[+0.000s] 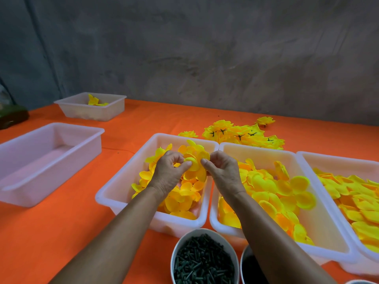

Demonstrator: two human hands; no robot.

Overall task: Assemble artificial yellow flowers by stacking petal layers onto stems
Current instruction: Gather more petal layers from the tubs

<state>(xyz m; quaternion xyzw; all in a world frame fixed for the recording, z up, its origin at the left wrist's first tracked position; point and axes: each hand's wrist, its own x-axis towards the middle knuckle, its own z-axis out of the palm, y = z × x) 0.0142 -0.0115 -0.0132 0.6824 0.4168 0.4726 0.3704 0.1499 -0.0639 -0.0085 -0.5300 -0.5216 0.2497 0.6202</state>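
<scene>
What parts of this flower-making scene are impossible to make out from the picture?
Head view:
- Any stem under the yellow petal layer: hidden by the left hand and right hand.
- Dark second bowl's contents: covered by the right forearm.
- Rightmost white plastic tray: cut off by the frame edge.

No legible text or labels anywhere.

Light: soft, even, fairly bright on the orange tablecloth [61, 232]
Shadows: faint, short beside the white trays [114, 193]
Far wall [205, 48]: dimmer, grey
Edges: wide-angle bending, slight softness near corners
</scene>
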